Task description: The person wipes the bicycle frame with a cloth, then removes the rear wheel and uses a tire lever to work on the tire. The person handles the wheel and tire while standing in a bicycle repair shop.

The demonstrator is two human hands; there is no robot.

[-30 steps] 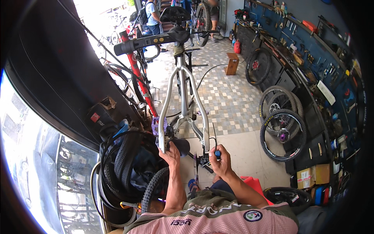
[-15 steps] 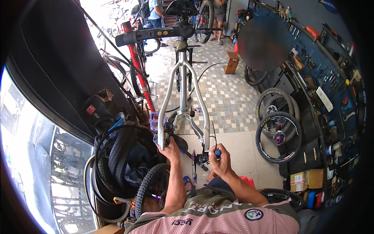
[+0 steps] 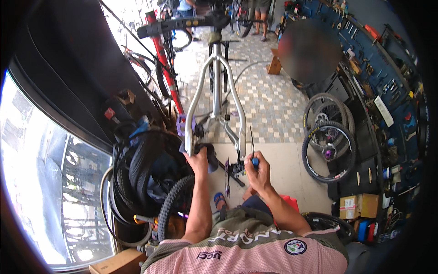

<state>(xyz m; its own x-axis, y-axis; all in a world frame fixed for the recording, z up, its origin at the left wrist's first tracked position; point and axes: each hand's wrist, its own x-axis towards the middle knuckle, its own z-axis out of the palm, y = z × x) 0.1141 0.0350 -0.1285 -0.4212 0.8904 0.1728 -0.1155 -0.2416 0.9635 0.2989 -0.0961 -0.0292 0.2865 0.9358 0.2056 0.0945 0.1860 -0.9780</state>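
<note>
A silver bicycle frame (image 3: 201, 86) hangs in front of me, its rear end toward me. My left hand (image 3: 198, 162) is wrapped round the end of its left rear arm, by dark parts and a dark grey cylinder-like shape (image 3: 211, 157). My right hand (image 3: 259, 172) is closed round a small blue-handled tool (image 3: 255, 161), right beside the right rear end. A thin dark rod or cable (image 3: 252, 139) rises above that fist; what it joins is hidden. Below the right end hangs a rear derailleur (image 3: 237, 167). A purple pedal (image 3: 181, 125) sits beyond my left hand.
A red stand post (image 3: 165, 68) and dark clamp arm (image 3: 178, 26) stand ahead. Tyres (image 3: 137, 169) pile at my left, with a knobby wheel (image 3: 171, 201) close to my left forearm. Wheels (image 3: 329, 153) lean on the right near a tool wall (image 3: 388, 86). People stand far ahead.
The view has tilted and shifted slightly, so the frame and my hands sit higher in the picture. Both hands keep their places at the rear ends; the right still grips the blue-handled tool.
</note>
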